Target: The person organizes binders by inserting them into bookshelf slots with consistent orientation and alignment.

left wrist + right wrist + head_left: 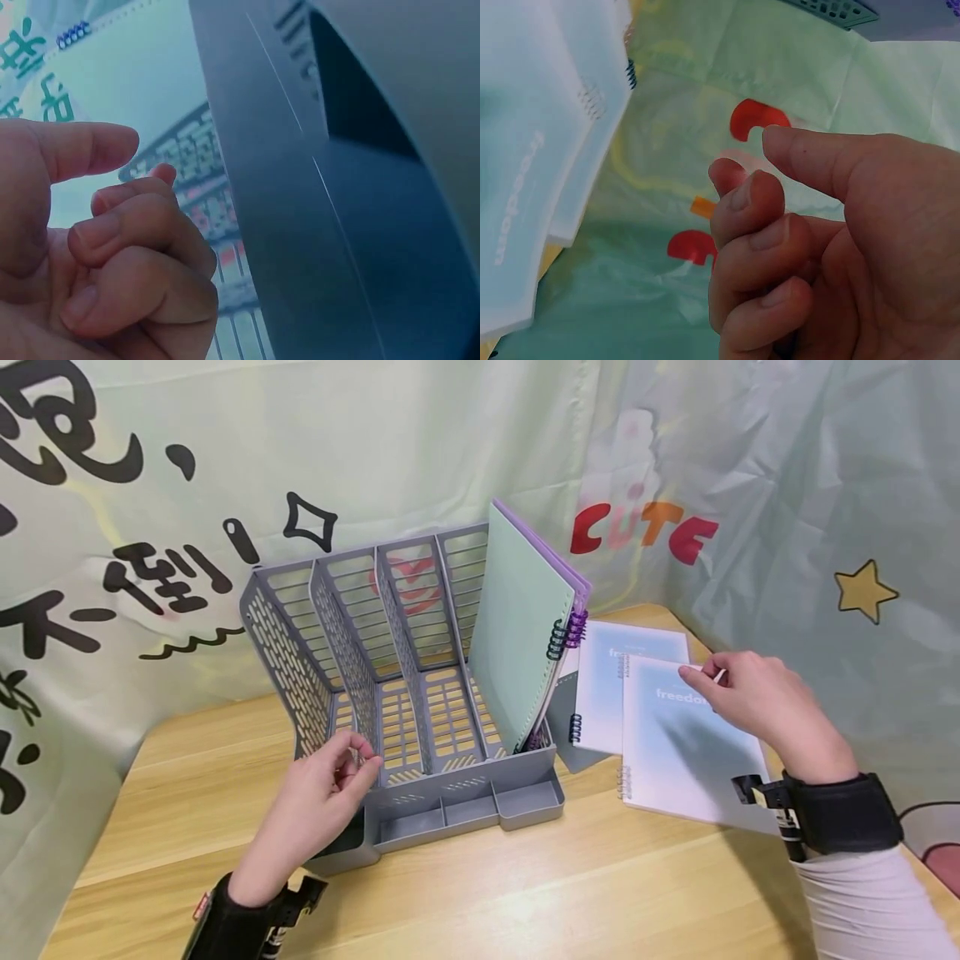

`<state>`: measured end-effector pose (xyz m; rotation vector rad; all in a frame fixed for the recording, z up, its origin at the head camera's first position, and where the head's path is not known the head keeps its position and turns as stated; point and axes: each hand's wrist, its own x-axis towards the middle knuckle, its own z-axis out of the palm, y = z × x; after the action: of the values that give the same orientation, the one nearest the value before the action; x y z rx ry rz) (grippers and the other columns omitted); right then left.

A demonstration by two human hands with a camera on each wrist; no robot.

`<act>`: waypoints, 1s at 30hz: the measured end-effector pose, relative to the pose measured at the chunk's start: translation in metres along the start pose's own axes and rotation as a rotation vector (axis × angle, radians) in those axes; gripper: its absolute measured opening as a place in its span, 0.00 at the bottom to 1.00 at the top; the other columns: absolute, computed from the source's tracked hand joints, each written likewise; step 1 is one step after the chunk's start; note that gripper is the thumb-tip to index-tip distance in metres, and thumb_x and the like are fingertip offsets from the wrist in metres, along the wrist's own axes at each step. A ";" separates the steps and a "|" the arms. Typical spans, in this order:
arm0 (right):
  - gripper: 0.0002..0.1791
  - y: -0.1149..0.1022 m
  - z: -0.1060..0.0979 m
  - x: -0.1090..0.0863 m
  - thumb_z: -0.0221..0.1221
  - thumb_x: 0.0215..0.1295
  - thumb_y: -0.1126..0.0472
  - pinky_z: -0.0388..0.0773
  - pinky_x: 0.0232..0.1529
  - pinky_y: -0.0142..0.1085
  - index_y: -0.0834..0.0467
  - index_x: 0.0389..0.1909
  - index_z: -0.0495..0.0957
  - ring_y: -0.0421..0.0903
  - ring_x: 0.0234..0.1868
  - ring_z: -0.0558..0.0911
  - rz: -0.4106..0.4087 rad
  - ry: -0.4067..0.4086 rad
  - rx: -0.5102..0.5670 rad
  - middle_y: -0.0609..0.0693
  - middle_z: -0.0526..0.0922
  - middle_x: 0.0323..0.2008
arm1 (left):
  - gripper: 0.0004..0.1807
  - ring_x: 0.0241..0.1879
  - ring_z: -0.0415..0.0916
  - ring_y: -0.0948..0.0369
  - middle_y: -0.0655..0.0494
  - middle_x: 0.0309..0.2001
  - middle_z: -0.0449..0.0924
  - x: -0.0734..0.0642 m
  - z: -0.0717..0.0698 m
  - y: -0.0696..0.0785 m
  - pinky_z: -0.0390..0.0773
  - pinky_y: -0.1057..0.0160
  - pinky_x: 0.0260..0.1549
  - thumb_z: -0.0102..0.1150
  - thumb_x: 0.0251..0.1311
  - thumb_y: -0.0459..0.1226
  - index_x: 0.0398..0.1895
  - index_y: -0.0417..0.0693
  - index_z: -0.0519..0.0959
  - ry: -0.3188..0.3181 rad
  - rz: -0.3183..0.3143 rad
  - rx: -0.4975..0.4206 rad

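My right hand (772, 706) hovered, fingers loosely curled round nothing, over the front blue notebook (686, 760) on the table (480, 893); my left hand (315, 802), equally bare, hung by the rack (517, 770). The notebook seemed light, bendy, slightly slick (best pinched at its coiled spine). I counted two blue notebooks lying, plus one green notebook (517, 627) and one purple notebook (551, 558) racked upright.

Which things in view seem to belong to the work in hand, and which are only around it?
Probably the work:
- grey organiser
- green notebook and purple notebook, standing in it
- front blue notebook, nearest the right hand
- rear blue notebook

Probably only around:
- printed cloth behind
- black wrist straps
- wooden table, the support
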<state>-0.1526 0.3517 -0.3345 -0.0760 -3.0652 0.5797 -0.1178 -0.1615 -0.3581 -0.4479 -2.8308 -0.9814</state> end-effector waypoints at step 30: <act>0.29 0.054 0.003 0.005 0.53 0.82 0.41 0.66 0.30 0.40 0.68 0.40 0.74 0.53 0.32 0.74 0.096 -0.217 -0.013 0.55 0.73 0.27 | 0.03 0.18 0.63 0.73 0.69 0.20 0.69 0.015 0.090 0.086 0.66 0.71 0.21 0.63 0.74 0.40 0.41 0.54 0.80 -0.294 0.288 -0.094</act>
<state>-0.1559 0.4006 -0.3573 -0.1733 -3.2915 0.6102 -0.1061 -0.0378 -0.3758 -1.0571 -2.8554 -1.0657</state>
